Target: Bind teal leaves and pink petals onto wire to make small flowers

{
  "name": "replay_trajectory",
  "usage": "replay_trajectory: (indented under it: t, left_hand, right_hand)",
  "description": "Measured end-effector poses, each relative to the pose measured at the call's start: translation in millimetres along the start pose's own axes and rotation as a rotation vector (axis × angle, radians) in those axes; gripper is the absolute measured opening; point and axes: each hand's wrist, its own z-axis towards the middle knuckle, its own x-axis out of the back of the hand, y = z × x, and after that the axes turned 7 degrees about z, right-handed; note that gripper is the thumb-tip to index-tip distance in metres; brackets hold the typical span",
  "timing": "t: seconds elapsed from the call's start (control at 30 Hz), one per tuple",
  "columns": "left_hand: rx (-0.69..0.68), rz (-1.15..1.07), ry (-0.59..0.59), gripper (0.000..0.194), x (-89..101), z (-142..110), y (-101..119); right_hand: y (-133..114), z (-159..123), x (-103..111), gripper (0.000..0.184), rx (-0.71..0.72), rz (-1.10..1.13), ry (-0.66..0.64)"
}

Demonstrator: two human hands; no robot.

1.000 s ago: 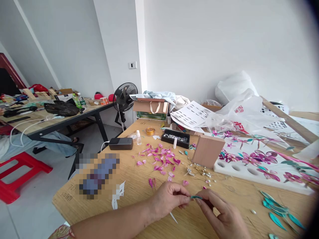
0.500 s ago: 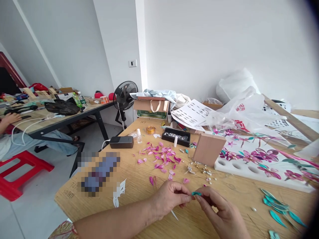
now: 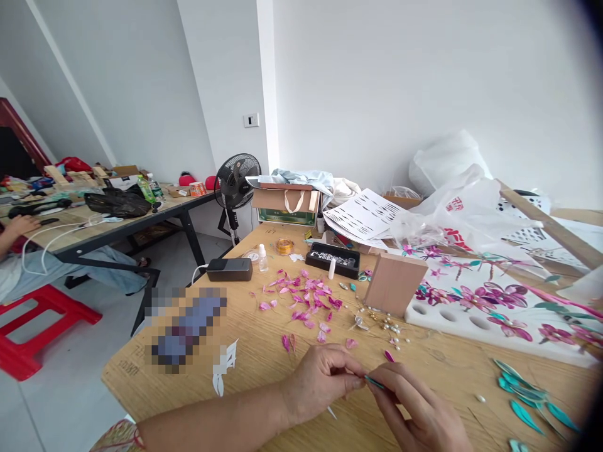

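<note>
My left hand (image 3: pixel 316 380) and my right hand (image 3: pixel 421 411) meet low over the wooden table (image 3: pixel 264 351). Both pinch a small teal leaf piece (image 3: pixel 373 381) between thumb and fingers, the left at its near end, the right along its stem. A thin white pointed stick pokes out below my left hand. Just beyond my fingers lies a single pink petal (image 3: pixel 389 356), and a scatter of pink petals (image 3: pixel 308 300) spreads farther back. Small pearls and beads (image 3: pixel 389 326) lie beside a tan wooden block (image 3: pixel 393 284).
A white foam board (image 3: pixel 475 323) carries pink flowers and teal leaves at right. Loose teal leaves (image 3: pixel 525 398) lie at the right edge. A black tray (image 3: pixel 332 259), power bank (image 3: pixel 229 269), fan (image 3: pixel 234 182), boxes and plastic bags stand behind. Another person sits at the left table (image 3: pixel 94 229).
My hands dropped slightly toward me and the teal leaf turned edge-on, looking thinner between my fingers. The other person's hand stays on the far left table.
</note>
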Motion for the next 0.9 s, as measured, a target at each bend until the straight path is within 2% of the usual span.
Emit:
replay_trajectory:
  t: [0.13,0.27,0.67,0.9]
  left_hand:
    - [-0.091,0.111,0.023,0.018,0.4,-0.8,-2.3]
    - [-0.184,0.149,0.055,0.014,1.2,0.5,-5.0]
    - [-0.071,-0.026,0.023,0.015,0.0,-0.9,-5.3]
    - [-0.142,0.041,0.115,0.017,3.7,0.4,-2.2]
  right_hand:
    - [-1.5,1.8,-0.3,0.014,0.101,-0.08,0.053]
    - [-1.1,3.5,-1.6,0.017,0.133,-0.094,0.065]
    - [-3.1,4.1,-0.5,0.017,0.191,-0.157,0.066]
    - [-1.9,0.7,1.7,0.013,0.139,-0.115,0.046]
